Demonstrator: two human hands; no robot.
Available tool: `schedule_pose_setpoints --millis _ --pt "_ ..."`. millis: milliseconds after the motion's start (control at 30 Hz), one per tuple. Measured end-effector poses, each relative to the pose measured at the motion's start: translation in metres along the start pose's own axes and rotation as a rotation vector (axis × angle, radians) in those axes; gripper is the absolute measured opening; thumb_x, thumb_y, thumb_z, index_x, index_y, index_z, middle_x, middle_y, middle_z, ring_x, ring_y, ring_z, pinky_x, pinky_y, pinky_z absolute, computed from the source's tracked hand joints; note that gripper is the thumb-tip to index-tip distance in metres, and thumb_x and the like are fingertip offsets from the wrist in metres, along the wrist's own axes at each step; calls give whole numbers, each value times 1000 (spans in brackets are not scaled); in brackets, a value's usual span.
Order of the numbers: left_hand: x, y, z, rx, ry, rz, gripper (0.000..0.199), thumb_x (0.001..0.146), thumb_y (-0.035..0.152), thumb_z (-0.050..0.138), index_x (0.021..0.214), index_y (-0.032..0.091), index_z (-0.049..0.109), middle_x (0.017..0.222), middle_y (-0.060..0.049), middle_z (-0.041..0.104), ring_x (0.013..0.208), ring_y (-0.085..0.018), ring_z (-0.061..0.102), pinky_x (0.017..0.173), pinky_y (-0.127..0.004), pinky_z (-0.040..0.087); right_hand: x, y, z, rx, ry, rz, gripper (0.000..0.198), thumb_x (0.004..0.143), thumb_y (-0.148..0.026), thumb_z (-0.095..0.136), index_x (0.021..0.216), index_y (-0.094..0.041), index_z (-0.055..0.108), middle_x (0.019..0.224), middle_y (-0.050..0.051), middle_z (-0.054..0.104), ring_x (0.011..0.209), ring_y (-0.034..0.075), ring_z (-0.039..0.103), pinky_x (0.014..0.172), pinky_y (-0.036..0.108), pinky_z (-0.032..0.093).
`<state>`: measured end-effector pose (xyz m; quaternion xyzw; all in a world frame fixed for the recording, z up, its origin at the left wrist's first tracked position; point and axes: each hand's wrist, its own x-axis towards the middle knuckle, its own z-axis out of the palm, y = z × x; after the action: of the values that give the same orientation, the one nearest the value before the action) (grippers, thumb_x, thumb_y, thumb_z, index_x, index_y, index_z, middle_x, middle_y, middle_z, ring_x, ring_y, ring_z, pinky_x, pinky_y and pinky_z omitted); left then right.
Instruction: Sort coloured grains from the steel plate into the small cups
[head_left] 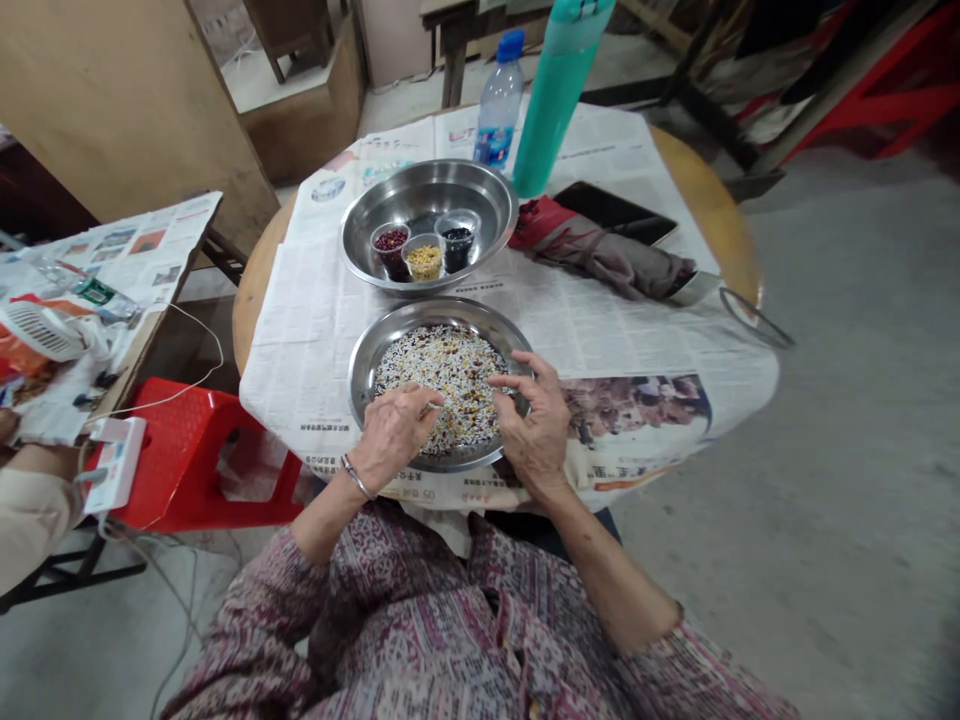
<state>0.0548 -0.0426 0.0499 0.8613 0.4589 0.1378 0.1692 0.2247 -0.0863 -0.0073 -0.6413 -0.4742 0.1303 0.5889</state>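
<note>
So the shallow round steel pan of mixed white rice and beans sits right under both hands on the newspaper-covered counter, near its edge, so I'd guess a push on the rim could tip it and scatter grain. Left hand pinches something small, can't tell what, while the right hand hovers with loosely curled, empty fingers. Beyond them sits a bigger steel bowl with three little cups.

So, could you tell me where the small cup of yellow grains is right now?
The cup of yellow grains stands in the far steel bowl, front middle, between the red cup and black cup.
</note>
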Motion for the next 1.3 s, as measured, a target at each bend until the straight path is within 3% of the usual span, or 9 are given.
schedule_pose_setpoints --millis 333,567,633,733,833,900,967,1167,1300 --pt "0 2 3 130 -40 14 9 90 24 63 96 24 71 93 -1 72 87 -16 65 82 -28 49 0 -1 0 -9 -3 -6 18 79 -17 53 84 -21 69 125 8 61 121 22 55 108 47 38" --pt "1 3 3 37 -13 14 8 89 21 61 88 21 69 86 -1 69 80 -14 61 76 -26 45 1 -1 -1 -14 -2 -9 18 79 -16 53 85 -21 70 125 8 61 121 22 55 108 46 39" --pt "2 5 0 -115 16 -33 7 88 19 61 85 20 68 76 0 65 71 -12 56 73 -26 44 1 0 -1 -5 0 -10 18 78 -16 54 84 -22 70 125 7 61 121 22 55 108 46 39" --pt "5 5 -8 -603 39 -197 9 87 24 59 82 18 64 62 4 52 57 -9 44 60 -23 40 1 0 0 3 2 -6 17 79 -17 54 84 -22 69 125 7 62 121 22 55 107 46 39" --pt "8 1 -17 -1136 8 -376 9 85 25 53 83 18 57 68 3 53 57 -8 45 55 -21 38 0 0 0 3 7 -6 17 79 -17 54 84 -22 69 125 7 62 121 22 55 106 46 40" --pt "8 -2 -22 -1251 -4 -417 9 83 23 51 85 17 57 73 1 56 59 -8 47 55 -21 38 0 0 1 3 11 -7 17 79 -17 54 84 -21 70 125 8 62 120 22 56 106 47 40" --pt "6 -5 -26 -1096 4 -372 10 83 23 53 86 17 61 71 1 56 57 -8 45 54 -22 37 0 0 1 0 12 -12 17 80 -17 54 84 -20 70 124 9 62 119 22 56 106 46 41" --pt "-11 -8 -20 -109 76 -55 10 89 21 59 86 20 69 80 -1 68 73 -13 58 75 -27 46 0 1 1 1 9 -12 16 79 -17 55 84 -21 70 125 7 62 120 22 56 106 46 41" --pt "-18 -12 -12 111 4 -18 12 92 23 59 93 23 71 91 -2 73 84 -15 65 79 -28 48 -1 1 1 4 7 -6 17 79 -17 55 84 -21 70 125 7 61 120 22 56 106 46 40"
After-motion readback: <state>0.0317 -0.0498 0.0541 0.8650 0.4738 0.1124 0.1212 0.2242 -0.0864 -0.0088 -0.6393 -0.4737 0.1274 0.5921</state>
